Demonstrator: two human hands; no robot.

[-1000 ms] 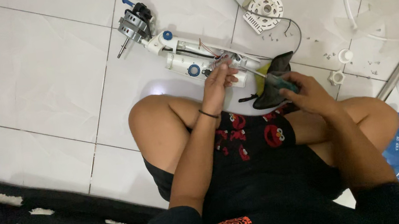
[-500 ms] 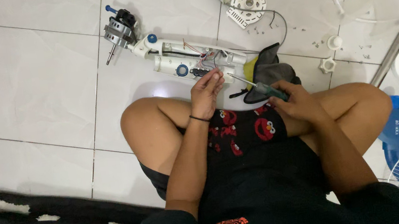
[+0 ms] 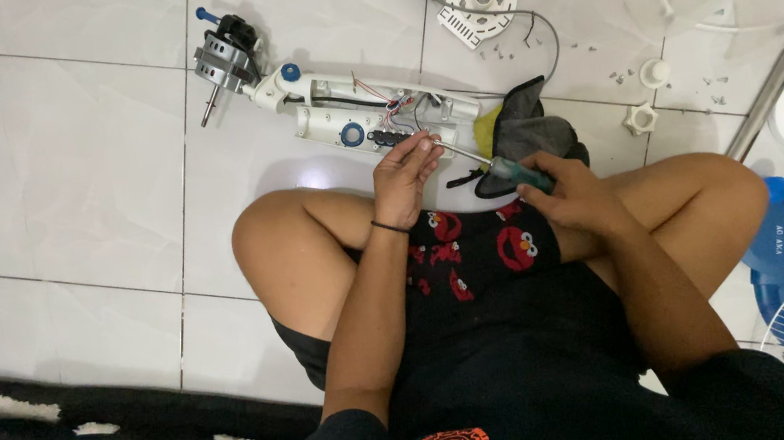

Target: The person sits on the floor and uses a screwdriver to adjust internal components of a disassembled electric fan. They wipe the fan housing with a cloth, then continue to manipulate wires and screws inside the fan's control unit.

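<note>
Screwdriver lowered, hands at fan housing

White plastic fan housing lies on its side across the tile, cover off, thin red and white wires showing in the open middle (blue knobs on it too). The metal motor sits at its far left end, shaft sticking out. Green-handled screwdriver angles in, tip at the wiring.

A home floor: white tiles, dismantled fan parts.
</note>
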